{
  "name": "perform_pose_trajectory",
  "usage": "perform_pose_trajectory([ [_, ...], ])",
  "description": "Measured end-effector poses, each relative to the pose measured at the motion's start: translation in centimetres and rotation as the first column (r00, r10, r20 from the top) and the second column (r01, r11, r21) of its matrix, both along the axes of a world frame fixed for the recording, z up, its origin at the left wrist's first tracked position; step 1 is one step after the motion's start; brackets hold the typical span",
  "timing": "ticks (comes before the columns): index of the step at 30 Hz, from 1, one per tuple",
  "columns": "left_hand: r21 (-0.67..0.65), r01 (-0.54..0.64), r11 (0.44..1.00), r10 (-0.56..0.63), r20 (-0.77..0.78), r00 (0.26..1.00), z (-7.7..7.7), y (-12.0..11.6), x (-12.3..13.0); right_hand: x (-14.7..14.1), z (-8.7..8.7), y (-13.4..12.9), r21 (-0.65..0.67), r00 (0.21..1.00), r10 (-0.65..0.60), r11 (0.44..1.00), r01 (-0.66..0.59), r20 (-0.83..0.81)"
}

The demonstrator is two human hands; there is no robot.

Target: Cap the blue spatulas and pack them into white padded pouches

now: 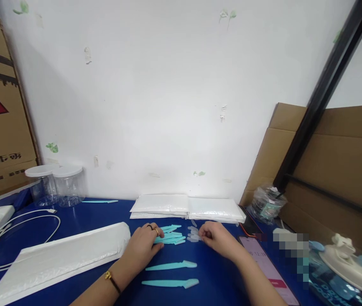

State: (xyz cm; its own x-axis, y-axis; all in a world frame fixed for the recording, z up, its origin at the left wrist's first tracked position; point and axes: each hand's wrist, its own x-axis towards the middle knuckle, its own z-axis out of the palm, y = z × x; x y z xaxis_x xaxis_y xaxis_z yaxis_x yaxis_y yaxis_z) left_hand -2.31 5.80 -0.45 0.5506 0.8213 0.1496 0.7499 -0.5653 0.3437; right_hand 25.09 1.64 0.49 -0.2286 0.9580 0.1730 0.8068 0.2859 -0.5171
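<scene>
My left hand (144,242) lies over the handle ends of a small pile of turquoise eyebrow razors (173,238), fingers bent round them and thumb at the near side. How many handles it grips is hidden. My right hand (217,239) is closed, its fingertips drawn together at the edge of several clear plastic blade caps (193,233); what they pinch is hidden. Between the hands, the caps lie just right of the razors' blade ends. Two more eyebrow razors, an upper one (171,265) and a lower one (170,283), lie side by side nearer me, blades to the right.
White padded mailers (160,206) are stacked by the wall; another mailer (63,259) lies left. Farther left are clear jars (69,187), a lone razor (100,201) and a white cable (24,214). A phone (265,265) and a bottle (343,272) stand right of my right arm.
</scene>
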Motion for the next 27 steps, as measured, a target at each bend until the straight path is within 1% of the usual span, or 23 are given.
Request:
perform_pose_trajectory([
  [2, 0.024, -0.009, 1.0, 0.009, -0.021, 1.0, -0.3, 0.7, -0.3, 0.0, -0.3, 0.2, 0.045, 0.999, -0.015, 0.999, 0.013, 0.042],
  [4, 0.036, -0.01, 0.999, 0.011, -0.034, 0.999, -0.6, 1.0, -0.4, -0.2, -0.8, 0.4, 0.051, 0.997, -0.01, 0.999, 0.006, 0.081],
  [7, 0.056, -0.01, 0.998, 0.012, -0.027, 1.0, -0.7, 1.1, -0.4, -0.6, -1.5, 0.6, 0.055, 0.992, 0.009, 0.998, -0.016, 0.128],
  [10, 0.06, -0.016, 0.998, 0.017, -0.007, 1.0, -0.6, 1.0, -0.4, -0.6, -1.6, 0.7, 0.064, 0.991, 0.013, 0.998, -0.022, 0.132],
  [13, 0.041, -0.011, 0.999, 0.01, 0.027, 1.0, -0.4, 1.0, -0.5, -0.7, -1.2, 0.6, 0.072, 0.996, 0.008, 0.997, -0.014, 0.083],
  [17, 0.021, -0.016, 1.0, 0.015, 0.062, 0.998, 0.2, 0.9, -0.6, -1.5, -0.7, 0.3, 0.055, 0.999, 0.043, 0.998, -0.041, -0.031],
  [20, 0.007, -0.02, 1.0, 0.019, 0.07, 0.997, 0.4, 0.7, -0.5, -2.1, -0.5, 0.1, 0.071, 0.996, 0.058, 0.996, -0.053, -0.072],
  [24, -0.04, -0.013, 0.999, 0.017, 0.096, 0.995, 0.2, 0.6, -0.5, -2.4, -0.4, 0.0, 0.105, 0.992, 0.064, 0.993, -0.052, -0.111],
  [27, -0.089, -0.013, 0.996, 0.027, 0.163, 0.986, 0.2, 0.4, -0.5, -2.3, -0.1, -0.1, 0.144, 0.988, 0.054, 0.989, -0.033, -0.145],
])
